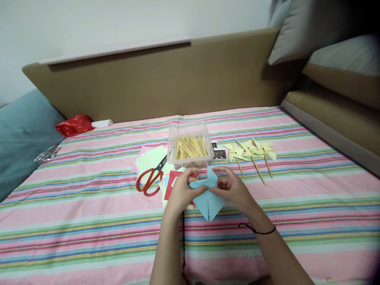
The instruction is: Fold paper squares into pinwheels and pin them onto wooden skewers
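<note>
Fingers [198,192] on 1 blue sheet [217,202]

Head-worn, the single view looks forward and down across the striped cloth [118,225] from close above; the upper right corner darkens, perhaps blocked.

Pale wall [118,19], tan backrest [166,87], grey cushion [299,35]

1. Blocked straight beyond the blue paper [216,204] by the tub [190,162].
2. Crowded on the left by scissors [160,163] lying over loose papers [151,158].
3. Narrowed between tub and pinwheels [249,149] by small boxes [220,154] set just beside the tub.
4. Passable over bare cloth [311,206], right of the pinwheels and left of the scissors.
5. Closed off beyond the cloth by the backrest [166,83].
</note>
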### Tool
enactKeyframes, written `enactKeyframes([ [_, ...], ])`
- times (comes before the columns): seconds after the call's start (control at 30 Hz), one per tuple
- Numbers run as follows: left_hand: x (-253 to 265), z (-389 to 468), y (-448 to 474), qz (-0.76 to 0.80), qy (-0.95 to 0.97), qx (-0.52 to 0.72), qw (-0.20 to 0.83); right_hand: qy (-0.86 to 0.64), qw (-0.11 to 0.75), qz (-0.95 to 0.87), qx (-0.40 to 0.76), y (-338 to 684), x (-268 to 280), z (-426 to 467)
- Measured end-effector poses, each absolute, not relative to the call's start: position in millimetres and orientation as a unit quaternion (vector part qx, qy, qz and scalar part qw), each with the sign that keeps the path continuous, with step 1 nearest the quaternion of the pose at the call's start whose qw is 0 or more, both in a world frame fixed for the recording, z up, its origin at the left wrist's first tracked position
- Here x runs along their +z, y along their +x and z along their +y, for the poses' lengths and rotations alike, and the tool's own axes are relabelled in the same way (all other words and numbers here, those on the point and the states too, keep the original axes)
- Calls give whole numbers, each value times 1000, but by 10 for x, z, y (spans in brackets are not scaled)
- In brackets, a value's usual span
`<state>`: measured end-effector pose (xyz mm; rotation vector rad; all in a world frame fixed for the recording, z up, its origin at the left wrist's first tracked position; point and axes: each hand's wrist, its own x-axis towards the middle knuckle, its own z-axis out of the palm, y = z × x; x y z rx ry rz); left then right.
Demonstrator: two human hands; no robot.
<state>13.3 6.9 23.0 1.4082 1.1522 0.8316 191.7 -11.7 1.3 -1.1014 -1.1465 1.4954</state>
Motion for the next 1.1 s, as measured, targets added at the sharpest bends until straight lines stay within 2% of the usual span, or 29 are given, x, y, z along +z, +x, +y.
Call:
enactKeyframes([
  [0.7, 324, 48, 159, 493, 573, 370, 541, -449, 468, -429, 628, 1879, 56, -124],
  [0.87, 397, 63, 111, 468, 480, 461, 581, -483, 514, -335, 624, 1926, 108, -127],
  [1.1, 378, 85, 109, 460, 472, 508, 554, -501, 580, -267, 584, 1959, 141, -111],
])
